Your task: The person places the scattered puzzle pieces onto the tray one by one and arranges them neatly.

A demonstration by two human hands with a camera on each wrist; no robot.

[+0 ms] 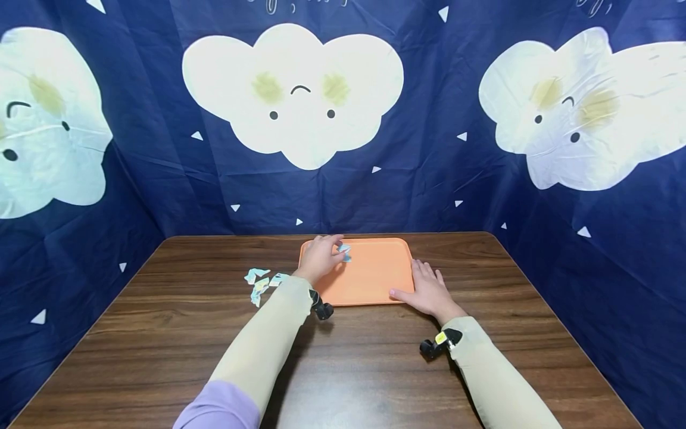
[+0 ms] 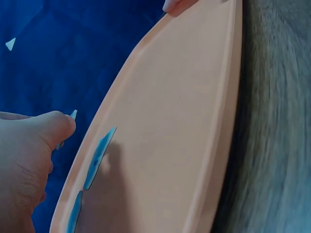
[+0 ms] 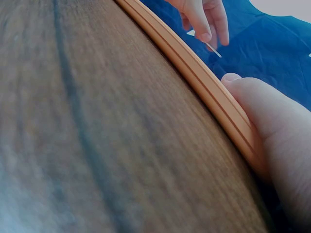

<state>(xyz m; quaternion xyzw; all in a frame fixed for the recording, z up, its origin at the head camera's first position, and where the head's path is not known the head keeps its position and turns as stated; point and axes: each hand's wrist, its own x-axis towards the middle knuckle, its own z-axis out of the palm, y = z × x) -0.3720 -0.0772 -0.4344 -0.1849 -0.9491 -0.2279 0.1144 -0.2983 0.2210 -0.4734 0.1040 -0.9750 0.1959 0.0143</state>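
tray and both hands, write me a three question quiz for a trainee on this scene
1. Fill the gap: the right hand rests at the ____ side of the tray in the head view.
2. True or false: loose scraps lie on the table to the left of the tray.
3. What does the left hand pinch? a) a pen b) a thin piece c) a spoon

Key: 1. right; 2. true; 3. b

Hands [image 1: 320, 257] [image 1: 427, 291] at orange tray [image 1: 377, 271] — scraps [image 1: 261, 285] beside
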